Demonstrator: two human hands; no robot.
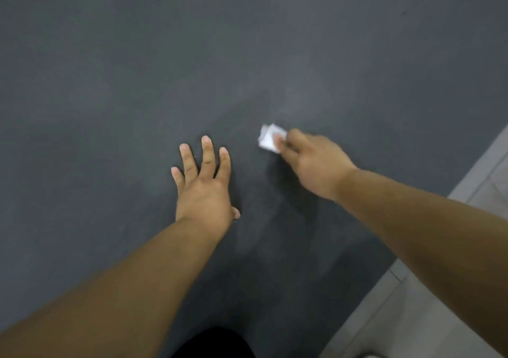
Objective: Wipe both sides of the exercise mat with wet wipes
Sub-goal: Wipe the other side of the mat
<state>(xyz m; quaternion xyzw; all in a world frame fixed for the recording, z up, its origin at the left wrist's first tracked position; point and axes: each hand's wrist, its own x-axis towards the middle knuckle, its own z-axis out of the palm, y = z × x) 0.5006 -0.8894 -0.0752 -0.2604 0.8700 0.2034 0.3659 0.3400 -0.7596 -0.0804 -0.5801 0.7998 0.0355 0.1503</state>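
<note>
A dark grey exercise mat [137,69] fills almost the whole view, lying flat. My left hand [204,187] rests palm down on it near the middle, fingers straight and spread. To its right my right hand [313,162] pinches a small folded white wet wipe [268,139] at its fingertips and holds it against the mat. The wipe sticks out past the fingers toward the upper left. The right hand is blurred. A faint paler streak shows on the mat above the wipe.
The mat's right edge runs diagonally at the lower right, with light grey tiled floor [428,302] beyond it. A dark piece of clothing [217,344] shows at the bottom centre between my forearms.
</note>
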